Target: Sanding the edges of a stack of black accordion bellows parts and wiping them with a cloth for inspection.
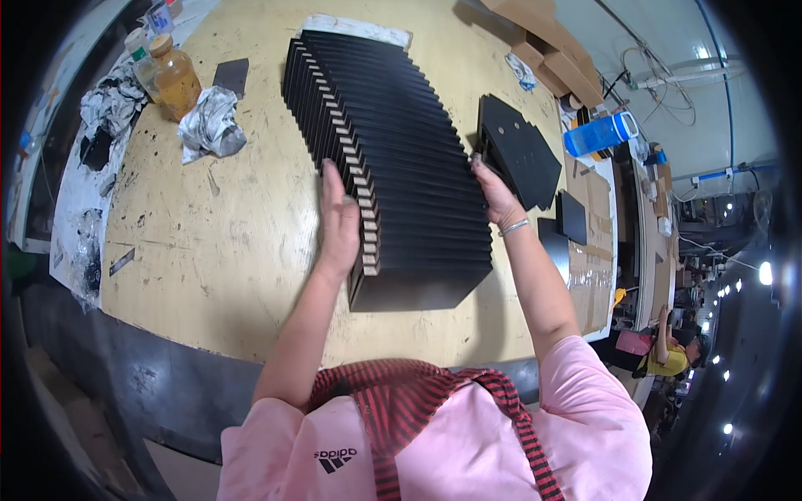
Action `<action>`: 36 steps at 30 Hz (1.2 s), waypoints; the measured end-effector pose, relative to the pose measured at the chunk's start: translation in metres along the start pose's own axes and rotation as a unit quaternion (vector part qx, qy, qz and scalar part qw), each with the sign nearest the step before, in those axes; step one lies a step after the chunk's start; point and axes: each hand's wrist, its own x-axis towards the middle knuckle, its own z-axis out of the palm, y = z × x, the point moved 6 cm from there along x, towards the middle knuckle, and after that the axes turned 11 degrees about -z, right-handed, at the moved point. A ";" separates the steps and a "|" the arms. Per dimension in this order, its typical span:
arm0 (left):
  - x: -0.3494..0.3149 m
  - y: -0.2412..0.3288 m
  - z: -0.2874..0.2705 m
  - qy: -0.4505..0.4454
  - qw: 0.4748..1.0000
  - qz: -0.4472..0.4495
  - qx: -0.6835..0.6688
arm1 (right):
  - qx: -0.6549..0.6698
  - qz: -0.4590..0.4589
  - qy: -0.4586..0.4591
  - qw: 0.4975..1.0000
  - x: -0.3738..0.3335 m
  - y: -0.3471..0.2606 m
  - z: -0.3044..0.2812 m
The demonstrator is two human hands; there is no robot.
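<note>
A long row of black boards runs away from me down the table, packed tightly and stepped along its sides. Pale light-brown patches show along the left edges. My left hand lies along the left side of the row, fingers stretched forward and flat. Against the right side rests my right hand, its fingers reaching forward and partly hidden by the boards. The row stands between my two palms. Under its far end is a white block or wrapped piece.
More black boards lie to the right, with smaller black pieces nearer. Bottles, crumpled paper and a dark flat piece are at the left. A blue bottle and cardboard boxes stand far right. Another person is beyond.
</note>
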 end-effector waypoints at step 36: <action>-0.104 0.001 0.007 -0.081 0.960 -0.015 0.266 | 0.250 -0.039 -0.095 0.963 -0.089 0.083 -0.066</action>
